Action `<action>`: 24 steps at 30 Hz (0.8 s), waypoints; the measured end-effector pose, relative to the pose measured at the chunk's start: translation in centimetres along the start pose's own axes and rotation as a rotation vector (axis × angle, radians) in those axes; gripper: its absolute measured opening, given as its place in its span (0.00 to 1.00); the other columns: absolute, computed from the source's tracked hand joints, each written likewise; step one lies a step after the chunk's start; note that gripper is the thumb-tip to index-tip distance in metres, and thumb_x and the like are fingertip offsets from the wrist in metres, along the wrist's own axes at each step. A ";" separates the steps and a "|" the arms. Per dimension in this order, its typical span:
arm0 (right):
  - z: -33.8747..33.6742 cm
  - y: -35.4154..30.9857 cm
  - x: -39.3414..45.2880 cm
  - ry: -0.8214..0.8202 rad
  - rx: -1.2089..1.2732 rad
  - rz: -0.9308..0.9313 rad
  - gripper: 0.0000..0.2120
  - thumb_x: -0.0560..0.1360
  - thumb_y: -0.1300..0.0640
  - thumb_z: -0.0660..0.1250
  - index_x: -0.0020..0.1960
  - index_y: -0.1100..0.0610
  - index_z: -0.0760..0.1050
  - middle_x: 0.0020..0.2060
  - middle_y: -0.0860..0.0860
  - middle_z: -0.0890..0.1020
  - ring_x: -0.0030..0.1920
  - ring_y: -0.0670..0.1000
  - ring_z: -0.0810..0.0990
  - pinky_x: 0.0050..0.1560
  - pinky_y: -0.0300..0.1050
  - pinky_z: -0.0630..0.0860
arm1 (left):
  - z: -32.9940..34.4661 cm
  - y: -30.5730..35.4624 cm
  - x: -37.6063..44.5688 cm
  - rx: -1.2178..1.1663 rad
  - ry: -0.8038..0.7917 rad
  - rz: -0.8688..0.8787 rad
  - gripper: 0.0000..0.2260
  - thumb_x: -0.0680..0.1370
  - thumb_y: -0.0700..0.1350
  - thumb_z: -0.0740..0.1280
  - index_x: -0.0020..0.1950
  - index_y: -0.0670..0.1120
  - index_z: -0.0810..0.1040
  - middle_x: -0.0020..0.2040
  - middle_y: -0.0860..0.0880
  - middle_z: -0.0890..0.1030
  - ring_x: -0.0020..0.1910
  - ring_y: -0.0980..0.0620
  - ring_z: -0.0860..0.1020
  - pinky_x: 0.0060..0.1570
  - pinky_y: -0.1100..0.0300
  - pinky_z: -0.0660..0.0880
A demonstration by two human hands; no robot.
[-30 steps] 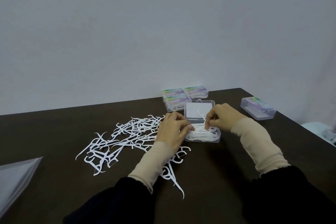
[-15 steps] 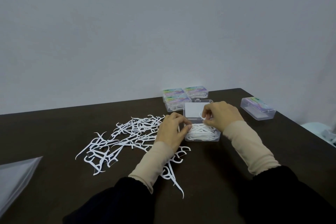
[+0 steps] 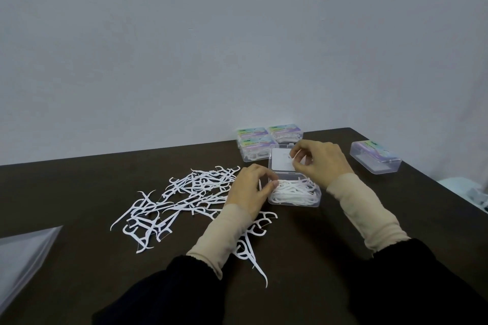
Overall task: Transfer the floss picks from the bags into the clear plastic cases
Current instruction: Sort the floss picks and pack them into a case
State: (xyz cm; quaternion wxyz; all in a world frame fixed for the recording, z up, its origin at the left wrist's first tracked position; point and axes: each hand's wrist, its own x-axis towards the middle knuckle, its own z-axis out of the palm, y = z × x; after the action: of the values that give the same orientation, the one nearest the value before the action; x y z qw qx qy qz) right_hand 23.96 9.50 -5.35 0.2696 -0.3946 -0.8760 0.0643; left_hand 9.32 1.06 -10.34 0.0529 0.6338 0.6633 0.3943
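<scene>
An open clear plastic case (image 3: 315,197) sits on the dark table, filled with white floss picks (image 3: 295,192), its lid (image 3: 280,162) tipped back. My right hand (image 3: 320,161) is raised over the lid and pinches one floss pick (image 3: 295,154) between thumb and fingers. My left hand (image 3: 250,188) rests at the case's left end, fingers curled, thumb against the case wall. A pile of loose white floss picks (image 3: 182,198) is spread on the table to the left of my left hand, with a few more under my left forearm (image 3: 253,243).
Three closed, labelled cases (image 3: 260,144) stand behind the open case near the wall. Another closed case (image 3: 375,159) lies at the right. A clear plastic bag (image 3: 21,258) lies at the left edge. The table's right edge (image 3: 422,174) runs diagonally.
My right hand has lifted from the picks in the case up over the lid, carrying one pick. My left hand has stayed at the case's left end.
</scene>
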 end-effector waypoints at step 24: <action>0.5 -7.2 -3.2 -0.327 0.080 -0.351 0.10 0.71 0.47 0.69 0.48 0.51 0.80 0.39 0.46 0.81 0.40 0.45 0.76 0.47 0.44 0.75 | -9.1 -3.1 -5.3 0.096 -0.008 -0.029 0.09 0.75 0.34 0.65 0.46 0.46 0.82 0.43 0.55 0.82 0.47 0.58 0.78 0.48 0.79 0.65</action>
State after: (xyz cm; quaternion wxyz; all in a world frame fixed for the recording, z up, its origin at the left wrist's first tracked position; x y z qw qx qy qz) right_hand 20.73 2.35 -4.76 0.1468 -0.2098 -0.9599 0.1141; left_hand 2.65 -7.39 -8.18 0.0308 0.6274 0.6905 0.3587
